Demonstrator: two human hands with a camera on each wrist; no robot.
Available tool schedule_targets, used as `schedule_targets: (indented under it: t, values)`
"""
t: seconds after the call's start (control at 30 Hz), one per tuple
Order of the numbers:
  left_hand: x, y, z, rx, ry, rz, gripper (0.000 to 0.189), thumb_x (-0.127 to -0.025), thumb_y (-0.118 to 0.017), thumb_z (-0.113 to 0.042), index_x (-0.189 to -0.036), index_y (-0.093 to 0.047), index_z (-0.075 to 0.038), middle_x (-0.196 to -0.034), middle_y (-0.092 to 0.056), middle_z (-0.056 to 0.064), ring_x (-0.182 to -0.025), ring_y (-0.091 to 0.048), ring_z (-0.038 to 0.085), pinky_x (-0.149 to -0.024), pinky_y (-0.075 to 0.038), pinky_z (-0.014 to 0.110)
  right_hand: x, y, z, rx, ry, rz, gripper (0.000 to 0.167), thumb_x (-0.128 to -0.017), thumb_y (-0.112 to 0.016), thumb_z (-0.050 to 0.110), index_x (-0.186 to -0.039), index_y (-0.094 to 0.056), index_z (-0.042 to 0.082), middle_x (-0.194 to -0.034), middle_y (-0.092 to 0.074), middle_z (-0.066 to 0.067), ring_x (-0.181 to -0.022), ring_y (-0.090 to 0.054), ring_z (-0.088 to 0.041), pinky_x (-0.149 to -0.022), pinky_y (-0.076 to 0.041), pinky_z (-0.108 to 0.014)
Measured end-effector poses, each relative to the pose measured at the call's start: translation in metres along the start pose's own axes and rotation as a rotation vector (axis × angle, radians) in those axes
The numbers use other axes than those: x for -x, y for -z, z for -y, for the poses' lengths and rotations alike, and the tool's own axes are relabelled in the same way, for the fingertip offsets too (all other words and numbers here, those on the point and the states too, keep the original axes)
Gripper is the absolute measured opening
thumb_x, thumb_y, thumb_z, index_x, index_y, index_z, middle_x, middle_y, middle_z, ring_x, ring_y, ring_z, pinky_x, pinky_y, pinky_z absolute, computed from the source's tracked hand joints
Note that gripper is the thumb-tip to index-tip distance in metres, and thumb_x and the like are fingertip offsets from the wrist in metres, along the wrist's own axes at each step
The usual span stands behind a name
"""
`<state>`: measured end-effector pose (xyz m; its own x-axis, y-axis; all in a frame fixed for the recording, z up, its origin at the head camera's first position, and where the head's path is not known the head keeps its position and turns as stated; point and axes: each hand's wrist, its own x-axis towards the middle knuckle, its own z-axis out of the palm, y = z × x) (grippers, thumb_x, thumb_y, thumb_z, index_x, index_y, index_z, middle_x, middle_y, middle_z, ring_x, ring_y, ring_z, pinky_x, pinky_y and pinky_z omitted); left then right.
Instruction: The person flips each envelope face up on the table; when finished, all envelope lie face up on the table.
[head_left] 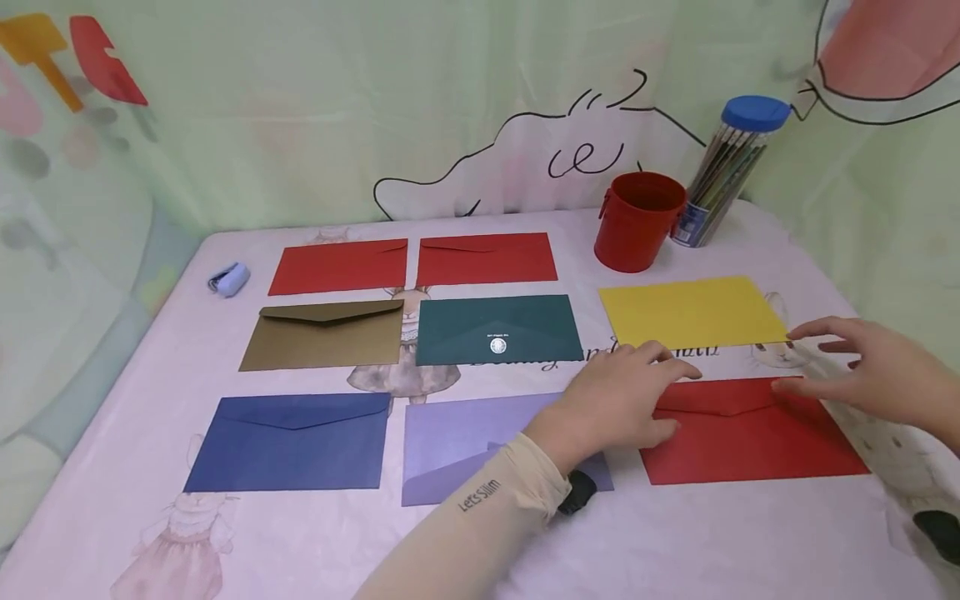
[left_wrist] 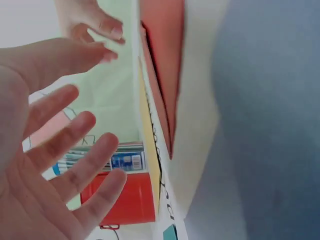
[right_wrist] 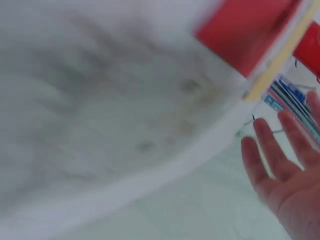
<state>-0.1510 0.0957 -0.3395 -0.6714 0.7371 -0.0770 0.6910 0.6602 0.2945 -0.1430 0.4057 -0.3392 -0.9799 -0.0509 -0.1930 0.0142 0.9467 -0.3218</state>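
Note:
A red envelope [head_left: 750, 446] lies flat at the table's front right, its flap along the far side. Over its left end hovers my left hand [head_left: 618, 396], fingers spread and nothing between them. My right hand [head_left: 877, 371] is at the opposite end, thumb and fingers apart, overlapping the envelope's far right corner in the head view. Just beyond lies a yellow envelope [head_left: 693, 312], its near right corner by the right fingertips. Partly under my left forearm is a lavender envelope [head_left: 442, 442]. Both wrist views show loosely extended fingers on the left hand [left_wrist: 75, 165] and right hand [right_wrist: 287, 170].
Also in rows lie a blue envelope [head_left: 300, 458], gold envelope [head_left: 330, 343], green envelope [head_left: 495, 321] and two red ones at the back. A red bucket [head_left: 630, 237] and blue-lidded jar [head_left: 720, 179] of thin sticks stand back right. A small pale-purple object [head_left: 228, 280] sits far left.

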Motion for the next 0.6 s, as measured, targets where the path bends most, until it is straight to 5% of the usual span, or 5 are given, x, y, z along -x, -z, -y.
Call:
schedule_targets:
  t: [0.23, 0.6]
  values:
    - [-0.008, 0.009, 0.008, 0.143, 0.069, 0.012, 0.058, -0.089, -0.072, -0.047, -0.144, -0.053, -0.037, -0.138, -0.048, -0.015, -0.116, -0.048, 0.004, -0.093, -0.044, 0.025, -0.031, 0.024, 0.005, -0.017, 0.071, 0.128, 0.091, -0.078, -0.088, 0.026, -0.145, -0.035, -0.007, -0.142, -0.027, -0.039, -0.118, -0.033, -0.063, -0.087, -0.044, -0.072]
    - [-0.065, 0.020, 0.043, 0.185, 0.187, 0.004, 0.082, -0.081, -0.078, -0.055, -0.152, -0.039, -0.038, -0.144, -0.044, -0.017, -0.125, -0.039, 0.003, -0.106, -0.035, 0.028, -0.079, 0.036, 0.007, 0.044, 0.149, 0.228, 0.095, -0.070, -0.093, 0.028, -0.146, -0.041, 0.002, -0.140, -0.036, -0.037, -0.119, -0.035, -0.060, -0.080, -0.050, -0.068]
